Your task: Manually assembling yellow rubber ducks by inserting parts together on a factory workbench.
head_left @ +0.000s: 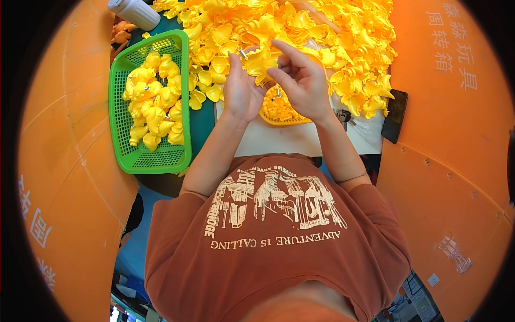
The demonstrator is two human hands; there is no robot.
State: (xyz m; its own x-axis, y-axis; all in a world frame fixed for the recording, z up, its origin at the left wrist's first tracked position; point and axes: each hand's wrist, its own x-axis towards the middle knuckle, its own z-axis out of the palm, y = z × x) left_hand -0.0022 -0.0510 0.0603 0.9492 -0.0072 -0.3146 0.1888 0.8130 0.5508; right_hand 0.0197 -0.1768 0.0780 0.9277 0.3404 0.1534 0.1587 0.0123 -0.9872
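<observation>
Above the front edge of the work surface, my left hand [242, 95] is closed around a yellow moulded plastic shell [259, 61]. A small silvery metal pin [243, 54] sticks out at the shell's left side. From the right, my right hand [303, 81] meets the same shell, thumb pressed at its edge and index finger stretched along its far side; the other fingers curl in. Just beneath my hands, partly covered by them, stands a yellow-orange basket [289, 122] of small yellow parts. Beyond spreads a large heap of loose yellow shells [354, 37].
A green basket [187, 107] to the left holds several rounded yellow pieces, some showing metal pins. Behind it lies a white bottle [135, 13]. At right are a dark phone-like slab [395, 116] and a small dark metal object [344, 115]. Orange boxes [70, 107] wall both sides.
</observation>
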